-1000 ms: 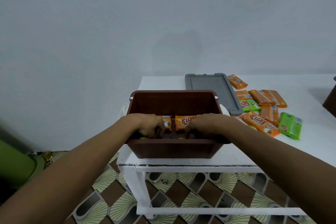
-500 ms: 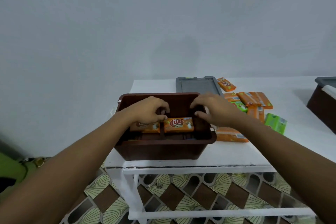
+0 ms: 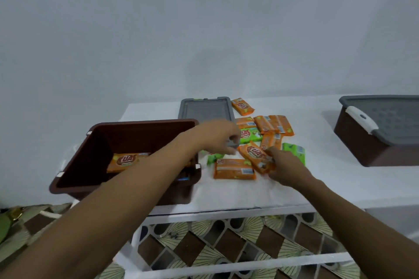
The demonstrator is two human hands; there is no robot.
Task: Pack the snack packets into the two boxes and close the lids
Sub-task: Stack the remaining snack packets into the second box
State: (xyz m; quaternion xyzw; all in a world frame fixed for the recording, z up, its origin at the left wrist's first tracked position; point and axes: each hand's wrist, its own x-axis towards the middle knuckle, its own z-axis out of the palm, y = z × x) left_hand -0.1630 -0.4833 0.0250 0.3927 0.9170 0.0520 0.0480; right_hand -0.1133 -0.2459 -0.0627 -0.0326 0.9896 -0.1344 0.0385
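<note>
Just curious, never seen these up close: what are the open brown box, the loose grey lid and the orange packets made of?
Open brown box: looks like moulded plastic, smooth, dull sheen. Grey lid: probably plastic too, matte, raised rim. Orange snack packets: thin printed wrapper, likely plastic film, glossy, crimped ends.

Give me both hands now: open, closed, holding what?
Left hand: open, reaching over the loose packets, holding nothing.
Right hand: closed on an orange packet.
</note>
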